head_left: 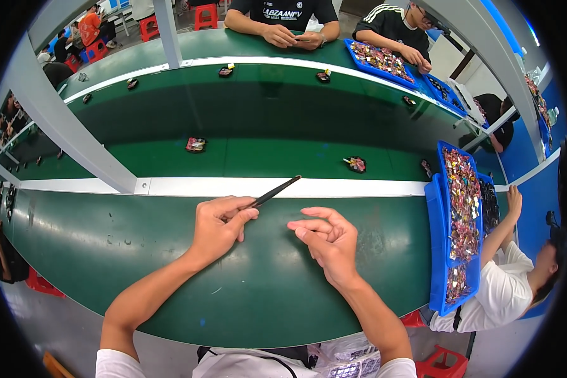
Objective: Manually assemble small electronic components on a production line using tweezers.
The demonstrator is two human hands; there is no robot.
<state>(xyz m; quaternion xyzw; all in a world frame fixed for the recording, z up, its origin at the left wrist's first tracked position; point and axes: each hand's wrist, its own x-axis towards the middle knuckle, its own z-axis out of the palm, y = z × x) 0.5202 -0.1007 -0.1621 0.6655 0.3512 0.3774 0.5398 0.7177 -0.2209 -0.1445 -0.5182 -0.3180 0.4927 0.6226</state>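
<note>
Closed around a slim, dark, tapering tool that looks like black tweezers [276, 191], my left hand [217, 230] hovers over the green tabletop [170, 277]. The tool's tip points up and to the right, over the white rail. My right hand [334, 246] is held to the right of it, fingers loosely curled and slightly apart, with nothing visible in them. Beyond the rail, a small black part with pinkish contents [196, 145] and another small part with a pale tab [355, 164] lie on the green belt [264, 154].
A white rail [283, 188] runs between tabletop and belt, with a grey post [75, 120] at left. Blue trays [436, 214] of small colourful parts stand at the right edge, beside a person in white [516, 290]. Two people sit across the belt near another blue tray [384, 74].
</note>
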